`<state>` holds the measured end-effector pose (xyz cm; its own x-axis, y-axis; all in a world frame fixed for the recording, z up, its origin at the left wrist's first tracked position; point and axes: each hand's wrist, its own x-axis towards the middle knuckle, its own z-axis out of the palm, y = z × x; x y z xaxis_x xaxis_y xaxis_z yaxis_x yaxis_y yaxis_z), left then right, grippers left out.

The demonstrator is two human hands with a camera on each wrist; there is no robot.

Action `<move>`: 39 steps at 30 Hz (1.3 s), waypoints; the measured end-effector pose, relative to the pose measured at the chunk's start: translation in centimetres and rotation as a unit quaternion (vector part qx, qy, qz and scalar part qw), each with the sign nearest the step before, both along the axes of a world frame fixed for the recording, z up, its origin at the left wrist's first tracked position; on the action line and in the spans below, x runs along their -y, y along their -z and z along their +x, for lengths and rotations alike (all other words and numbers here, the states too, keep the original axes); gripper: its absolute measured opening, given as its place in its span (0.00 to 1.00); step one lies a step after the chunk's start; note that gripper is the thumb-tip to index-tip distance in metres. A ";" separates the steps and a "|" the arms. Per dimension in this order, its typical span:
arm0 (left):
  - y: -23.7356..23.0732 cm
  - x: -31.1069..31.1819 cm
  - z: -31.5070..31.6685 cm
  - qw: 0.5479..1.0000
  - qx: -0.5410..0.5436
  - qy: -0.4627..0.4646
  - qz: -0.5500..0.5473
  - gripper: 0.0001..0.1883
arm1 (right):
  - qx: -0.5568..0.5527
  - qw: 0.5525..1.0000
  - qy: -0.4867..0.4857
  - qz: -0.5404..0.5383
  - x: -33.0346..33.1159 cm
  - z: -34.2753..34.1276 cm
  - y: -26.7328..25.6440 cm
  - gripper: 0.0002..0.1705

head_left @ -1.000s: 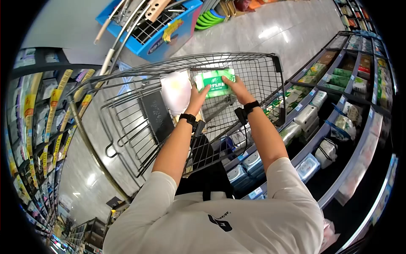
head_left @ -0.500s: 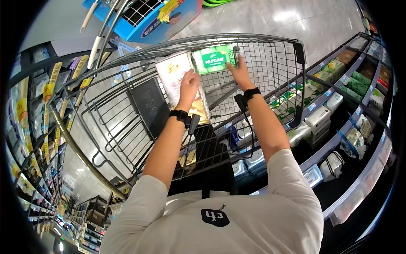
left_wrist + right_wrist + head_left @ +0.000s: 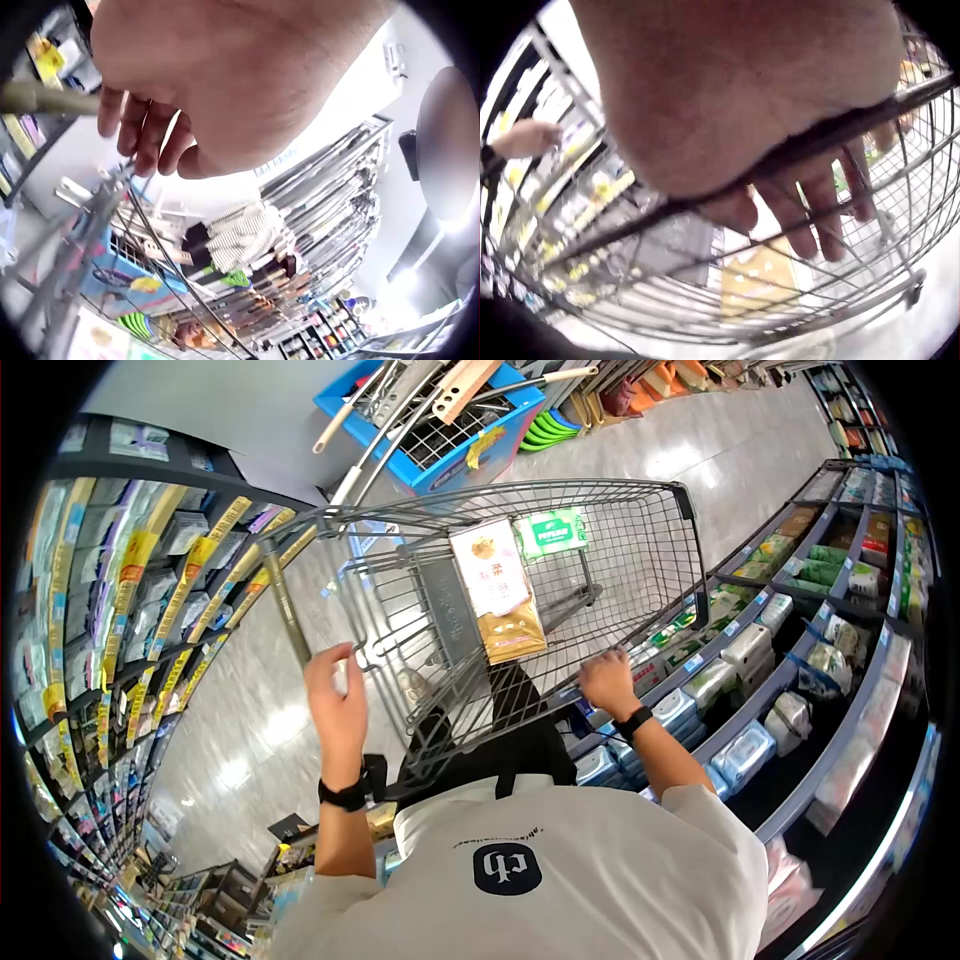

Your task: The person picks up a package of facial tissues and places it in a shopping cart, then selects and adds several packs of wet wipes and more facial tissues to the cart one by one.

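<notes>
A wire shopping cart (image 3: 560, 484) stands in front of me. My left hand (image 3: 337, 700) is at the end of its handle bar (image 3: 288, 605), fingers loosely bent with nothing in them; in the left wrist view the bar (image 3: 45, 99) passes behind the fingers. My right hand (image 3: 608, 682) holds the cart's near rim; its fingers (image 3: 821, 225) hang over the rim (image 3: 832, 139) into the basket. Inside lie a white, pink-printed pack (image 3: 492, 565), a gold pack (image 3: 512, 637) against its near end, and a green-and-white pack (image 3: 552, 532) beyond.
A black panel (image 3: 445, 600) is at the cart's handle end. Shelves of wrapped packs (image 3: 745, 755) run close along the right, and more shelves (image 3: 130, 570) line the left. A blue bin (image 3: 430, 470) with long poles stands behind the cart.
Both hands have left the packs in the basket. The left moved back to the handle, the right to the near rim. The green pack now lies released beside the white one.
</notes>
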<state>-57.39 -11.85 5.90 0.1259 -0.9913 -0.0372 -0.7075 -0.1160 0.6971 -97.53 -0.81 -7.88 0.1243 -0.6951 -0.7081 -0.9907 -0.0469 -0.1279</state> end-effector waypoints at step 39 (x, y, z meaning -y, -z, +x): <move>8.3 -0.9 -7.4 0.883 -0.282 0.134 0.352 0.23 | -0.195 0.868 0.295 -0.348 -2.4 -15.4 3.6 0.15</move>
